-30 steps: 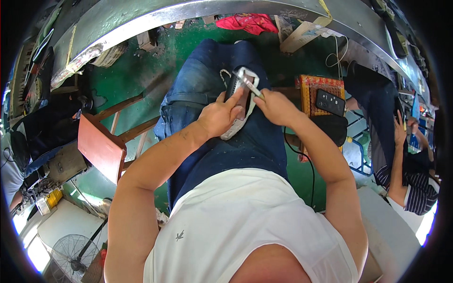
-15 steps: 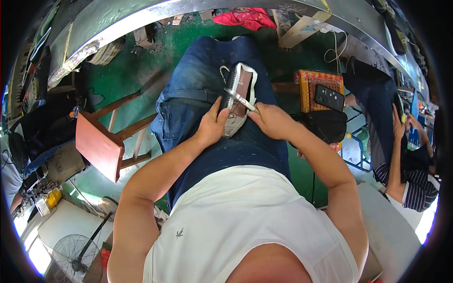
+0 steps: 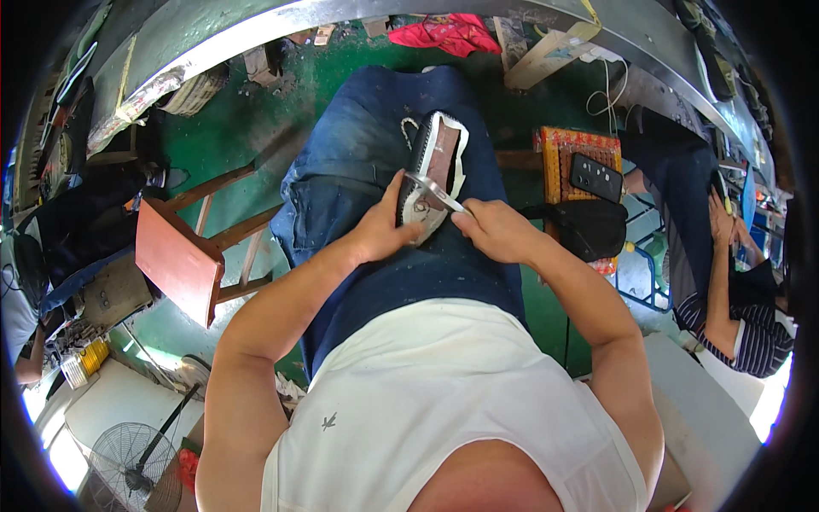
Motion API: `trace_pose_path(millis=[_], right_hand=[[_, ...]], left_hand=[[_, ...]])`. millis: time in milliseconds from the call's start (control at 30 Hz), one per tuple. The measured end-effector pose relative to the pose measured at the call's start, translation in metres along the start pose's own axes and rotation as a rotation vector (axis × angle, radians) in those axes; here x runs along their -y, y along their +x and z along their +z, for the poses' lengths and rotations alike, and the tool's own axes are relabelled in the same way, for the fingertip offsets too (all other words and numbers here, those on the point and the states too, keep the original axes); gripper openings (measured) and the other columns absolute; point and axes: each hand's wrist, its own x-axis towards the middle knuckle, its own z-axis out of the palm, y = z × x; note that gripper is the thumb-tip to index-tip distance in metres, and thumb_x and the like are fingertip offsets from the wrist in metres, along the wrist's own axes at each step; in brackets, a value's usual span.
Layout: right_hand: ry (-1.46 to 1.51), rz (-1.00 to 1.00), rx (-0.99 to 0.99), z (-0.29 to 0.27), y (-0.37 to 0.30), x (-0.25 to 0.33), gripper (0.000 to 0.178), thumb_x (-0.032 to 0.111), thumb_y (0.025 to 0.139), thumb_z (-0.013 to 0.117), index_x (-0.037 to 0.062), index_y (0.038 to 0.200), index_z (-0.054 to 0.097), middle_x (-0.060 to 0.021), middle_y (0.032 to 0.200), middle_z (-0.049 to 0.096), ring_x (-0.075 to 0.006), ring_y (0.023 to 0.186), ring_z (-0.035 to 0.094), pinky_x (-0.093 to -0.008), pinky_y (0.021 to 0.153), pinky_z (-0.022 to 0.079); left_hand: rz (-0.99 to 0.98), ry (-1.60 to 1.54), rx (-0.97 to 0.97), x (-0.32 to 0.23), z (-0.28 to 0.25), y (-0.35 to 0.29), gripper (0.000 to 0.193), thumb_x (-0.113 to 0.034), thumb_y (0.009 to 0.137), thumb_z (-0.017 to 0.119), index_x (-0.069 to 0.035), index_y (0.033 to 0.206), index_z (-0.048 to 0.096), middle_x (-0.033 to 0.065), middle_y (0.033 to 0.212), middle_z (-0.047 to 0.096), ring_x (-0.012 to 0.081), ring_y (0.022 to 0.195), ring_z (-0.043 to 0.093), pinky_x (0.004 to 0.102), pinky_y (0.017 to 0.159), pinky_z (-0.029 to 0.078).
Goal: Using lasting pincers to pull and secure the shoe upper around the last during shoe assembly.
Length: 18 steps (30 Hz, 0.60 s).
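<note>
On my lap lies a shoe upper on a last (image 3: 440,162), sole side up, with a dark outer side, a brown middle and a whitish folded edge. My left hand (image 3: 388,224) is closed on its left side near the lower end, thumb across the edge. Held in my right hand (image 3: 495,229) is a shiny metal hand tool (image 3: 437,191) with a curved head, like pincers; its exact kind I cannot make out. The tool's head lies across the shoe, close to my left fingertips. A light cord (image 3: 408,128) loops out beside the shoe's dark side.
A brown-topped wooden stool (image 3: 181,260) stands at my left. To the right, a beaded seat (image 3: 559,162) carries a black phone (image 3: 595,177) and a black pouch (image 3: 590,229). A metal-edged bench (image 3: 341,19) spans the far side. Another person (image 3: 721,256) works at the right; a fan (image 3: 132,465) stands lower left.
My right hand and the tool have shifted slightly, and the tool's head now sits lower on the shoe. My left fingers have moved up along the shoe's side.
</note>
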Motion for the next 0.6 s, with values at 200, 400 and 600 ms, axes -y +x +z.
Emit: trace_pose_path(millis=[200, 400, 600], right_hand=[[0.538, 0.057, -0.161, 0.004, -0.025, -0.035, 0.042, 0.038, 0.106, 0.046, -0.0010, 0.100, 0.059, -0.0158, 0.084, 0.068, -0.0274, 0.076, 0.068, -0.0390, 0.071, 0.052], [0.797, 0.120, -0.295, 0.001, -0.039, -0.049, 0.038, 0.033, 0.104, 0.053, -0.0036, 0.111, 0.060, -0.0077, 0.084, 0.066, -0.0151, 0.073, 0.064, -0.0314, 0.070, 0.052], [1.006, 0.012, -0.321, 0.004, -0.044, -0.041, 0.028, 0.019, 0.099, 0.061, -0.0024, 0.117, 0.057, -0.0069, 0.081, 0.063, -0.0137, 0.075, 0.061, -0.0313, 0.072, 0.051]], left_hand=[[-0.139, 0.294, -0.025, -0.061, -0.029, -0.003, 0.095, -0.019, 0.080, 0.080, -0.005, 0.156, 0.025, 0.0294, 0.128, 0.062, 0.0386, 0.118, 0.064, 0.0399, 0.103, 0.048], [0.312, 0.003, -0.422, -0.103, -0.068, -0.008, 0.057, -0.004, 0.078, 0.083, -0.001, 0.125, 0.051, 0.0146, 0.109, 0.069, 0.0180, 0.098, 0.068, 0.0332, 0.087, 0.055], [0.475, -0.236, -0.434, -0.128, -0.069, 0.061, 0.032, -0.021, 0.091, 0.078, -0.001, 0.113, 0.066, 0.0034, 0.101, 0.067, 0.0097, 0.091, 0.061, 0.0275, 0.081, 0.052]])
